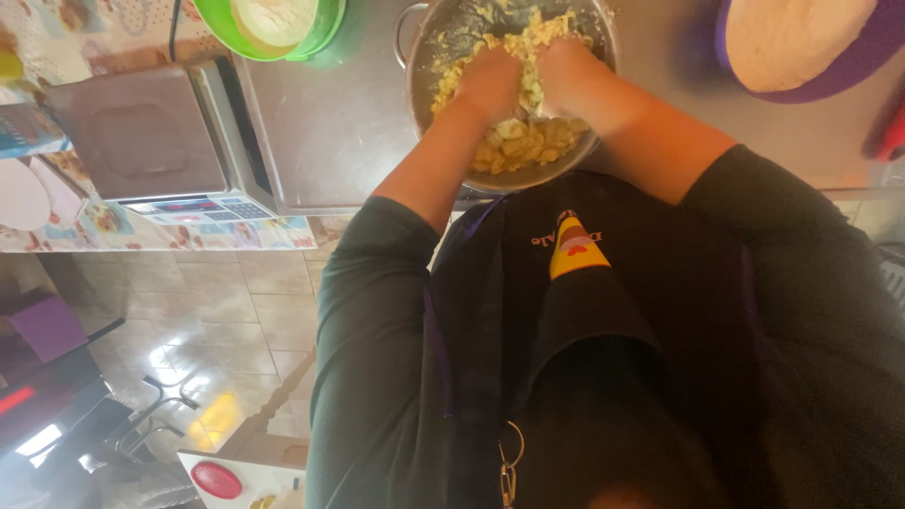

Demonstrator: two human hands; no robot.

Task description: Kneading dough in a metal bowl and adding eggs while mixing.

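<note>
Steel counter (330, 132) carries everything here: a grey kitchen scale (141, 137) at one end, a purple bowl (877, 47) of pale dough and a green bowl (311, 33) of flour at the far edge, and the metal mixing bowl (419, 104) right in front of you. Inside that bowl sits the lumpy yellow dough (518, 141), and your left hand (490, 83) and right hand (570, 71) are both sunk into it side by side, fingers curled down and clenched on the crumbly mass.

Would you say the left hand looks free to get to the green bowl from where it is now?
Probably yes: the left hand is in the metal bowl, with bare counter toward the green bowl.
</note>
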